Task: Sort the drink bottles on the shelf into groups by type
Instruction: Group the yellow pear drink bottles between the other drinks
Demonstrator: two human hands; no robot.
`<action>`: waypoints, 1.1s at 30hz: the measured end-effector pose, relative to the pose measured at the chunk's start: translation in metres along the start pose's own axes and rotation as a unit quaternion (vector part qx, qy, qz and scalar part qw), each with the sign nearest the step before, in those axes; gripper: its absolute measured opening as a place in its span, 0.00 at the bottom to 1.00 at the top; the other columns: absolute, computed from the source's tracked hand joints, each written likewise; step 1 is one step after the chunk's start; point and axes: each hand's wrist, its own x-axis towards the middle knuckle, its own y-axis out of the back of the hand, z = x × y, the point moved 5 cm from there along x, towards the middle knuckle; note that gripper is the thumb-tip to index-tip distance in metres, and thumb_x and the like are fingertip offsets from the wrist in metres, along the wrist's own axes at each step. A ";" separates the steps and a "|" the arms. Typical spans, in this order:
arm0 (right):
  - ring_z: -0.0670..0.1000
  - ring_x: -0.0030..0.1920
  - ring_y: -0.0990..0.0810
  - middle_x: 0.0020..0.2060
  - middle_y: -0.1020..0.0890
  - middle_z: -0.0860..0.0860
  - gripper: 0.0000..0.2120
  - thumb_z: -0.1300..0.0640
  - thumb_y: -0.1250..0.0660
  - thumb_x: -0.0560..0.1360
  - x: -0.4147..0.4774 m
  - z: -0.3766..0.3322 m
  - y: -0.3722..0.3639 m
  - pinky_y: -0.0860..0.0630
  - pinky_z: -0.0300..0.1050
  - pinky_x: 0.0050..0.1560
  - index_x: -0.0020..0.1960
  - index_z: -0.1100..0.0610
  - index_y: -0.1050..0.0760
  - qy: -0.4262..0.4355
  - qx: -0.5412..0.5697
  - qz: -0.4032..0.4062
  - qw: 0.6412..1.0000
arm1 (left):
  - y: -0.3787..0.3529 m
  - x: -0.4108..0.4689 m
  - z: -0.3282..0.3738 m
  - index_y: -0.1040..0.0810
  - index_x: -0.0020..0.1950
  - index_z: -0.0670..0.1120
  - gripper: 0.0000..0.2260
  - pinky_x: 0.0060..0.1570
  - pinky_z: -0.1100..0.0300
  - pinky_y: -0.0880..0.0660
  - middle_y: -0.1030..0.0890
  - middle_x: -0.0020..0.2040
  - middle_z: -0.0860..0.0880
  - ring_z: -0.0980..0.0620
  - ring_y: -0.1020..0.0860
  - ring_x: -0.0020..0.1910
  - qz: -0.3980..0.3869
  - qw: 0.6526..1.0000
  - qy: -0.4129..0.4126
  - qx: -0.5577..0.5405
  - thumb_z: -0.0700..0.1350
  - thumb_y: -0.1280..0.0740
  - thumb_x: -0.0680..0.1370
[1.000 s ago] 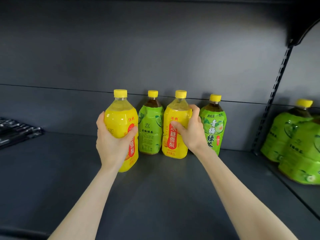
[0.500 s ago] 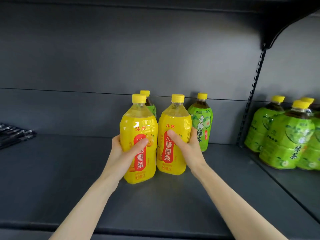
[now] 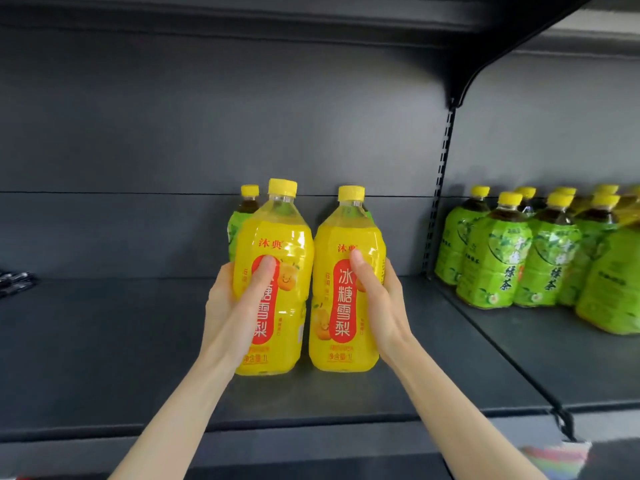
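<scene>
The left hand [image 3: 235, 306] grips the left yellow plastic drink bottle [image 3: 287, 244], which has a yellow screw cap and a red label panel, at mid-body. The thumb lies up across the front label, and the fingers are out of sight behind. The right hand [image 3: 377, 299] grips the right yellow plastic drink bottle [image 3: 341, 306], of identical type, in the same way: thumb on the label, fingertips [image 3: 389, 275] curled round the far side.

Both bottles are upright and side by side, almost touching, over the middle of the dark grey metal shelf [image 3: 104, 341], forward of its back edge. It cannot be determined whether their bases rest on the shelf.

A green-labelled tea bottle [image 3: 242, 216] stands at the back edge, partly hidden behind the left yellow plastic drink bottle. A cluster of green-labelled tea bottles [image 3: 495, 258] occupies the next bay, past the slotted upright [image 3: 441, 202] at the right edge.

Handling, as judged:
- **Weight:** both yellow bottles are filled to the shoulder, so expect considerable weight per hand.
- **Walls and surface:** the thin walls will probably yield under squeeze, and the glossy sleeve is likely slippery.
- **Grip:** take hold at the waist of the body, thumb opposing fingers. Avoid the cap and neck.
- **Placement:** set each bottle down base-flat to prevent tipping.
</scene>
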 end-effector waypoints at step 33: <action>0.46 0.43 0.17 0.47 0.19 0.44 0.11 0.40 0.34 0.69 -0.123 -0.141 0.526 0.23 0.39 0.39 0.48 0.38 0.33 0.108 -0.089 0.223 0.965 | -0.504 -0.190 0.010 0.28 0.60 0.57 0.30 0.56 0.46 0.24 0.19 0.53 0.55 0.54 0.20 0.52 -0.159 0.981 -0.026 -0.110 0.71 0.38 0.64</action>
